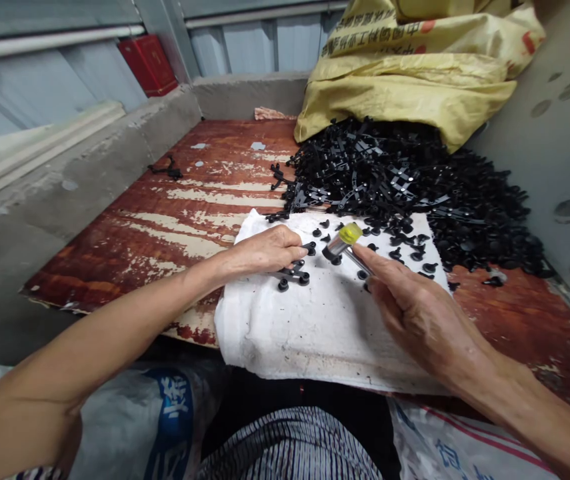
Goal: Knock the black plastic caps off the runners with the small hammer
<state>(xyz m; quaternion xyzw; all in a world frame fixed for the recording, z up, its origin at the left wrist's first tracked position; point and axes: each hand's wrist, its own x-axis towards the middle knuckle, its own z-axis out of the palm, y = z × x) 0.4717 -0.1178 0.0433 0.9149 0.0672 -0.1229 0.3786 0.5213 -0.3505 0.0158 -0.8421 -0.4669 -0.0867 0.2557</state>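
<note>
My left hand (265, 252) rests on a white cloth pad (325, 327), fingers pinched on a small black plastic part (309, 248). Just below its fingertips lies a black strip with round caps (292, 276). My right hand (415, 307) grips a small hammer with a yellow-tipped head (343, 241), the head hovering right of the pinched part. Several loose black caps (405, 250) are scattered on the pad's far side.
A big heap of black plastic parts (415, 180) spills from a yellow sack (415, 80) at the back right. The pad lies on a worn red board (175, 207) with concrete walls around. A red box (147, 63) stands far left. Woven bags (165, 413) sit near my lap.
</note>
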